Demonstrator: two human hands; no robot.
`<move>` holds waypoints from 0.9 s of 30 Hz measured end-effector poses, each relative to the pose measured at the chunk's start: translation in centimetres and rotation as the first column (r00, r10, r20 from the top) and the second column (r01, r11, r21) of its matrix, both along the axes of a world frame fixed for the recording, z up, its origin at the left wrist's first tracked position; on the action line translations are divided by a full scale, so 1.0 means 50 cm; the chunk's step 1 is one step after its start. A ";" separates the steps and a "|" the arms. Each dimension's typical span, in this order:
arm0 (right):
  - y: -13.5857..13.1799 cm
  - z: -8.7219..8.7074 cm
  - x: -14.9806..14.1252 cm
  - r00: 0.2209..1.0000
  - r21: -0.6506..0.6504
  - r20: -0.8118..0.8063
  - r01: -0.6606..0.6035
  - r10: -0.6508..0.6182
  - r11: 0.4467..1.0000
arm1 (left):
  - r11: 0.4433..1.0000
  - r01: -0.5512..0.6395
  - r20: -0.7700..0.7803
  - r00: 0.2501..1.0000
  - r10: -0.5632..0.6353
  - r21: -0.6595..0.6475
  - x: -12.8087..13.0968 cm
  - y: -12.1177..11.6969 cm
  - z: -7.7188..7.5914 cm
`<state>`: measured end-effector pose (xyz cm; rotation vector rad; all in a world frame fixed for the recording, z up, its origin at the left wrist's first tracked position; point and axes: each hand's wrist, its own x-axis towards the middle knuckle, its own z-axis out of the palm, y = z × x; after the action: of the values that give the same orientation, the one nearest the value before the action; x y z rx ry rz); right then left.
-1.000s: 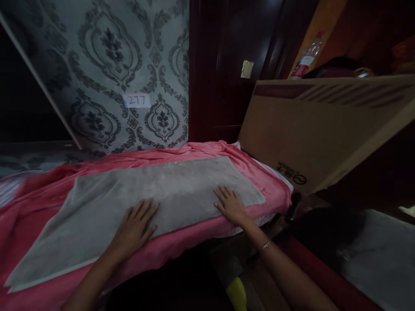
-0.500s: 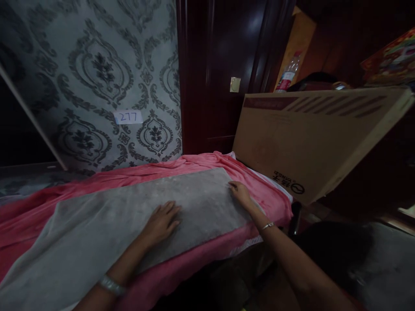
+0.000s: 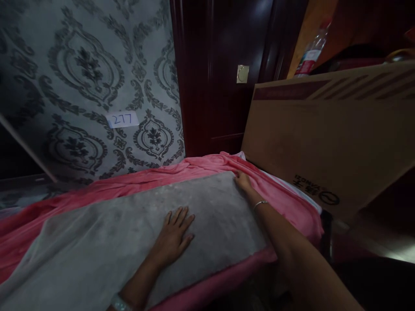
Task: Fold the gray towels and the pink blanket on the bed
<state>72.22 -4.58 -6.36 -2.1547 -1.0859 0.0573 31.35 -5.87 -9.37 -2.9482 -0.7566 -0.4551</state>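
Wall (image 3: 106, 82), grey-patterned. Cardboard box (image 3: 311, 138), large, leaning at right. Pink blanket (image 3: 282, 194), rumpled toward the wall. Grey cloth (image 3: 220, 220), one, laid over the pink blanket, lightly creased at left. Left hand (image 3: 174, 237), fingers spread, resting on the grey cloth. Right hand (image 3: 244, 183), fingers curled at the cloth's far right corner; dim view, cannot tell whether pinching it. Bottle (image 3: 313, 54), red-labelled, behind the box's upper edge. Paper slip (image 3: 123, 119), marked 277, on wall.
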 end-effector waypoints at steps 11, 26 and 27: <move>0.037 0.007 0.010 0.998 -0.098 0.047 0.040 -0.035 0.994 | 0.998 -0.007 -0.048 0.999 0.004 -0.063 0.001 -0.006 0.019; -0.151 -0.014 -0.238 0.876 -0.400 0.225 -0.316 0.426 0.860 | 0.999 -0.027 -0.116 0.993 0.022 -0.035 0.025 0.015 0.032; -0.175 -0.012 -0.210 0.907 -0.413 0.222 -0.246 0.359 0.877 | 0.999 -0.032 -0.123 0.992 0.028 -0.036 0.026 0.013 0.036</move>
<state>61.71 -13.34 -6.98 -2.3545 -1.7067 0.1017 32.65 -5.23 -7.55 -2.9616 -0.8019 -0.2585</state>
